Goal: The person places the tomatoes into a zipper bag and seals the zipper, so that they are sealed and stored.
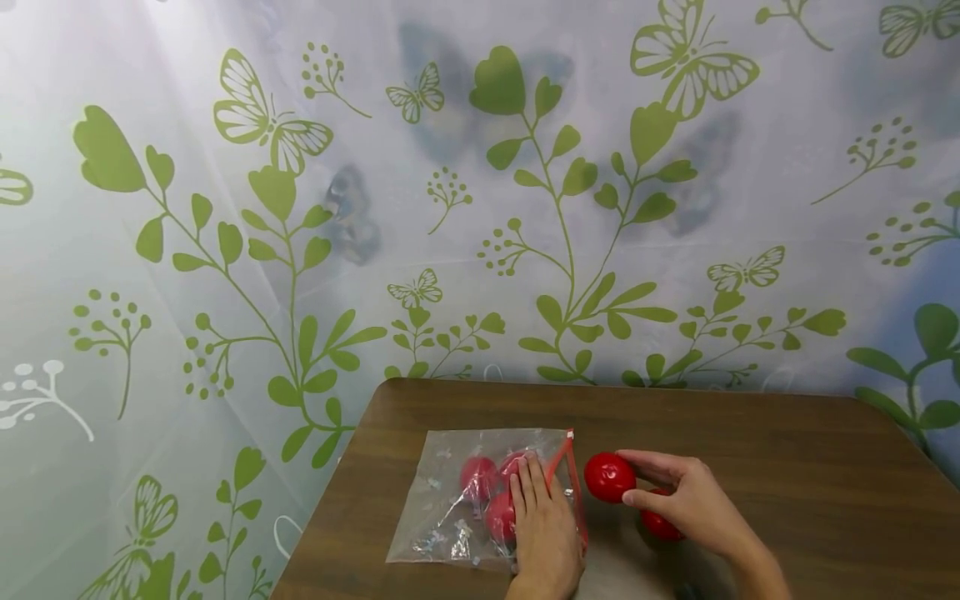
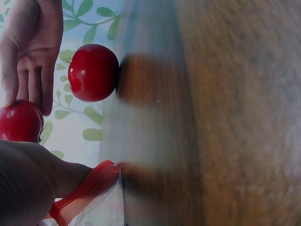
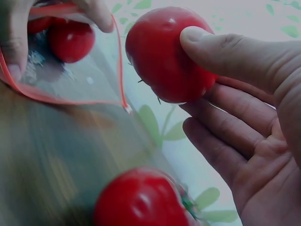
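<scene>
My right hand [image 1: 697,504] pinches a red tomato [image 1: 609,477] between thumb and fingers, just right of the mouth of a clear zip bag [image 1: 438,533]. A second tomato [image 1: 660,521] sits on the table below that hand; the left wrist view shows this tomato [image 2: 93,73] too. Inside the bag lie several tomatoes [image 1: 478,477], partly covered by my left hand [image 1: 546,525]. That hand holds the bag near its red-edged opening, its fingers lying over the top. In the right wrist view the red rim [image 3: 120,61] gapes wide, facing the held tomato [image 3: 164,56].
The brown wooden table [image 1: 810,475] extends to the right of the hands. Behind it hangs a pale curtain [image 1: 450,292] printed with green leaves and butterflies.
</scene>
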`<state>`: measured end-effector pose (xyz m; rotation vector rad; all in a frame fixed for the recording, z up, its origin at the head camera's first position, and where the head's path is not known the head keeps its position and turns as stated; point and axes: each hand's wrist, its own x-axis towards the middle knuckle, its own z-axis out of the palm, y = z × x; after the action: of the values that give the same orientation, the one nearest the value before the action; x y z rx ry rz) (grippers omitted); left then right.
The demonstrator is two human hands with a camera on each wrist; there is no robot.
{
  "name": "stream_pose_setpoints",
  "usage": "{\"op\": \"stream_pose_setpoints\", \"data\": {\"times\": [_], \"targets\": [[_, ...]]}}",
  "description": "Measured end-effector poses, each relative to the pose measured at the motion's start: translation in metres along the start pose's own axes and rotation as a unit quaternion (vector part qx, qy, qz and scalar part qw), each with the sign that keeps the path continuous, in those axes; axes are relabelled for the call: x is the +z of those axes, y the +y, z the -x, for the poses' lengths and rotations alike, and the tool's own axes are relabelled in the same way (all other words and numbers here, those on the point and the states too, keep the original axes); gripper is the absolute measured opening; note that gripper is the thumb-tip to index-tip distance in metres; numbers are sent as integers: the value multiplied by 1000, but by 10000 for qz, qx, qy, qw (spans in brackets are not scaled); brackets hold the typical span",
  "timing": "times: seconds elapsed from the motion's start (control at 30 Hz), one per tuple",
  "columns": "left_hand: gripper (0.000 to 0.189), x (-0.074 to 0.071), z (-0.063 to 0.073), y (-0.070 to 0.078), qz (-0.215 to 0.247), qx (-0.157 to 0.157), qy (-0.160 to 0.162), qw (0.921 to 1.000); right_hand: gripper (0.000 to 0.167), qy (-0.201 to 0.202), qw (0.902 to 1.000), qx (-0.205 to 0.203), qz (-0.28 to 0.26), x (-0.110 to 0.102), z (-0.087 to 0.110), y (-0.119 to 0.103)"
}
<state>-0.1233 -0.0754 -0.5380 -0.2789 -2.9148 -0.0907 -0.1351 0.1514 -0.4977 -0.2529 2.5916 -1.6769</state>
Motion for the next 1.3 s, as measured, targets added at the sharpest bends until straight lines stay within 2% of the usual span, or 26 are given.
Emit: {"op": "stream_pose_setpoints", "data": {"times": [0.2,0.33,0.53,0.97,1.3], "targets": [[119,3,0,-1,-103,20,97,9999,56,-212,9989,-417,-37,13,-8,1],[112,4,1,-1,-245,56,26,9997,56,-356,9969,-695,-100,21,-13,1],[114,5,-1,-1,-169,-55,-242,9995,57,-369,9971,-618,-236,31,-18,-1],[109,6,0,0,-42,-54,-92,9999,58,-320,9988,-371,-96,39,-25,4],[112,6,0,0,-6,-89,38,10000,56,-490,9977,-435,188,56,-35,7]]}}
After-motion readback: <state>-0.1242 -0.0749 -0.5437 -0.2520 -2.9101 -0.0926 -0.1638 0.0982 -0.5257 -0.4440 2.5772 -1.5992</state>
